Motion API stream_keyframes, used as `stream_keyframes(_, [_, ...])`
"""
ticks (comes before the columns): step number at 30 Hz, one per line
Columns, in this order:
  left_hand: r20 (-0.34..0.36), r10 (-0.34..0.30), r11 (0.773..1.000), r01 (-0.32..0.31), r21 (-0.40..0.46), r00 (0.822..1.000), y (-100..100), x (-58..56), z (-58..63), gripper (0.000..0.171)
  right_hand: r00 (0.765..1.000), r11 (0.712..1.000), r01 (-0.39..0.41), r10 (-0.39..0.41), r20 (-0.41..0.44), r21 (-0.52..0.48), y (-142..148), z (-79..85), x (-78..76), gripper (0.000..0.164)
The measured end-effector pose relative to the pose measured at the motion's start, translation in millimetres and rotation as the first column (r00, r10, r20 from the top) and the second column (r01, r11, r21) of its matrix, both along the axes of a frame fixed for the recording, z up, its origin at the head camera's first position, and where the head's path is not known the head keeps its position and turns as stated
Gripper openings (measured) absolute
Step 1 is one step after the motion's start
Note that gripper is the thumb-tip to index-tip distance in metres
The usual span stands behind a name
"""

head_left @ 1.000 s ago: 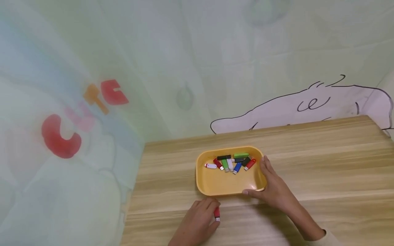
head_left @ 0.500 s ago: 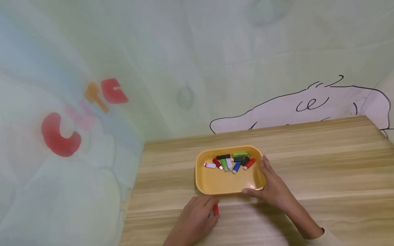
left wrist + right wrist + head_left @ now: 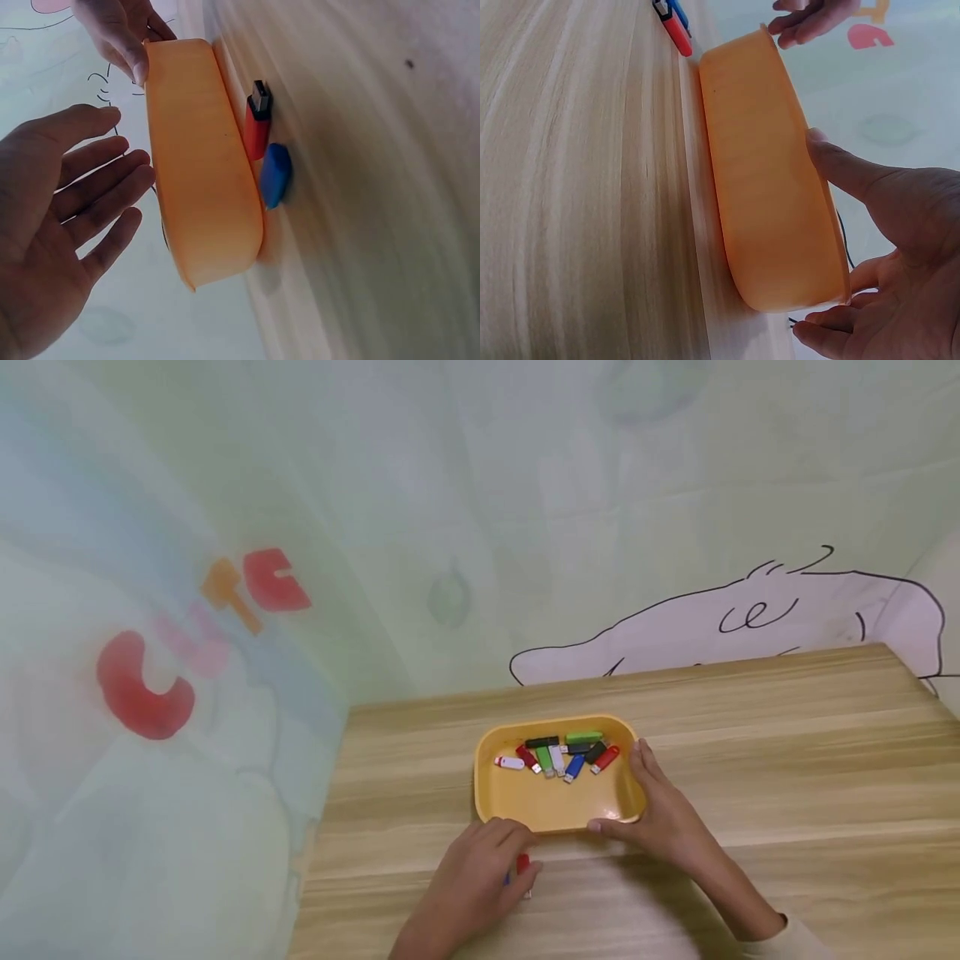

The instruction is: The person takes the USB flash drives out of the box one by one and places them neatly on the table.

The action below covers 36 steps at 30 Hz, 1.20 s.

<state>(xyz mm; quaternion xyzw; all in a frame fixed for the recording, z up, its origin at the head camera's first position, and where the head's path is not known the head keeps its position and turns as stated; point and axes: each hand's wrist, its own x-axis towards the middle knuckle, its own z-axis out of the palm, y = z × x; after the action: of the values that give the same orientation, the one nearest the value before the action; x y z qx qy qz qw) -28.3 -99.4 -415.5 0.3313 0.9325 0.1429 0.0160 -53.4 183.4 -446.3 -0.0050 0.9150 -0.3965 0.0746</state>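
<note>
A yellow plastic box (image 3: 551, 806) holds several USB sticks in white, red, green, black and blue, lying mostly along its far side. My right hand (image 3: 671, 822) grips the box's right end, thumb on the near rim and fingers on the right side. Over the box's near-left rim hovers my left hand (image 3: 480, 877), its fingers relaxed and apart, with nothing in them in the left wrist view. Below that hand, on the table beside the box's near wall, lie a red USB stick (image 3: 257, 127) with its plug bare and a blue stick (image 3: 276, 175).
The wood-grain table (image 3: 750, 743) carries the box near its far left part. Behind and to the left hangs a pale printed curtain (image 3: 450, 527) with cartoon outlines and coloured letters.
My left hand has moved from around the red USB stick toward the box's near rim, and its fingers have spread. The blue stick has come into sight beneath it. My right hand keeps its grip.
</note>
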Motion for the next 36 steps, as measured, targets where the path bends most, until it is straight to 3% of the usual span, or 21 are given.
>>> stream_keyframes(5, [-0.054,0.001,1.0,0.0,0.028,0.999,-1.2,-6.5,4.6,0.027,1.0,1.0,0.003,-0.003,-0.004,-0.009,0.6,-0.6,0.0,0.134])
stream_keyframes(15, [-0.161,0.085,0.996,-0.083,0.02,0.983,2.6,-22.1,7.8,0.027,1.0,1.0,0.015,-0.015,-0.003,-0.004,1.0,-1.0,0.5,0.132])
stream_keyframes(23, [-0.134,0.201,0.979,-0.202,0.01,0.97,6.2,-33.5,8.7,0.027,1.0,1.0,0.011,-0.011,0.014,-0.001,-0.5,-0.3,0.0,0.133])
stream_keyframes(29, [-0.129,0.303,0.952,-0.305,0.007,0.944,11.0,-43.9,7.1,0.028,1.0,1.0,0.011,-0.011,0.009,-0.007,-0.1,-0.8,1.1,0.133])
stream_keyframes(36, [-0.116,0.38,0.925,-0.378,0.041,0.918,17.9,-55.7,6.8,0.027,1.0,1.0,0.005,-0.005,-0.004,-0.017,1.2,0.4,0.0,0.133])
